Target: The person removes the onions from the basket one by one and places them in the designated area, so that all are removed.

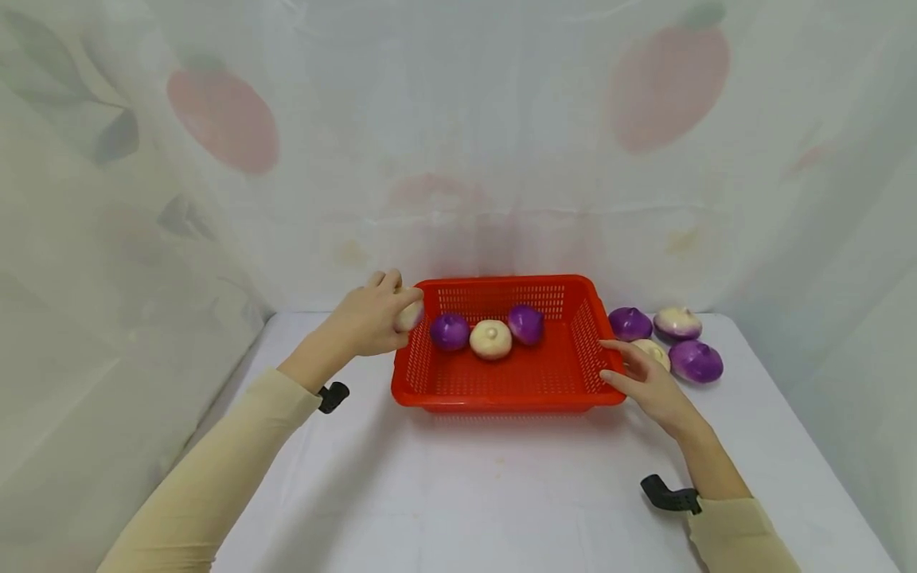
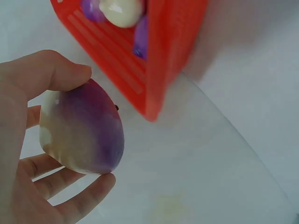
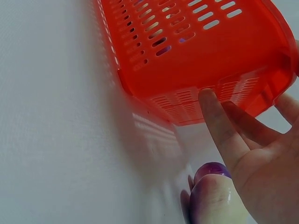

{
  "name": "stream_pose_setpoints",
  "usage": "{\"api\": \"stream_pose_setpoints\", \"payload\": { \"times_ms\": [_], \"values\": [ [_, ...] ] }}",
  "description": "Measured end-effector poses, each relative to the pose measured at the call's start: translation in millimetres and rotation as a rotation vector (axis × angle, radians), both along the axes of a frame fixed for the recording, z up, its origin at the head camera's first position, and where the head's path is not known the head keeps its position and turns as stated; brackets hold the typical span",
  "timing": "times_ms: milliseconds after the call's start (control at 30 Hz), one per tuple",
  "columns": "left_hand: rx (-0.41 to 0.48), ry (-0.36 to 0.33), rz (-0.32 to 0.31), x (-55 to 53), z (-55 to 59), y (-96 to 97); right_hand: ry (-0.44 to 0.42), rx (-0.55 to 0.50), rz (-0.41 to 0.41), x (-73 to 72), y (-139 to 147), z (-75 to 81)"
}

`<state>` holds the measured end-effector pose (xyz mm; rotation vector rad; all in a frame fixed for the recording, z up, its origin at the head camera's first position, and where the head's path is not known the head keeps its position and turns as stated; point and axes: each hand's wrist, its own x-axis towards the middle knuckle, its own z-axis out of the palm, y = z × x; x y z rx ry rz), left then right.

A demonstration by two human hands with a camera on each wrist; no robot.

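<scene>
White counter: our left grip pinches a turnip left of the basket, right grip spread against its right end; we judge loading underway, lowering next.

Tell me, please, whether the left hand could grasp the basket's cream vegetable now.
Probably not: the left hand holds a purple-and-cream vegetable, although the red basket is open above the cream vegetable.
</scene>
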<state>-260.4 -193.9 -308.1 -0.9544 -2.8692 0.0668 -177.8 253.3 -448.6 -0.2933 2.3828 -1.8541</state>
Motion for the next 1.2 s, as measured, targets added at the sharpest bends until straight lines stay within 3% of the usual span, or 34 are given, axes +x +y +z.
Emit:
{"api": "stream_pose_setpoints", "payload": {
  "times_ms": [200,500,833,1200],
  "values": [
    [-0.013,0.016,0.025,-11.2,-3.4,-14.8,-0.001,0.006,0.001,-0.8,-0.5,0.9],
    [0.033,0.004,0.092,-22.2,-18.0,-28.1,0.002,0.023,-0.007,-0.1,-2.2,1.4],
    [0.121,0.023,0.178,-42.2,-50.1,-36.5,0.013,0.02,-0.013,-0.8,-0.3,1.4],
    [0.132,-0.057,0.254,-48.6,-91.5,-45.4,-0.002,0.007,-0.009,0.1,-1.9,0.7]
  ]
}}
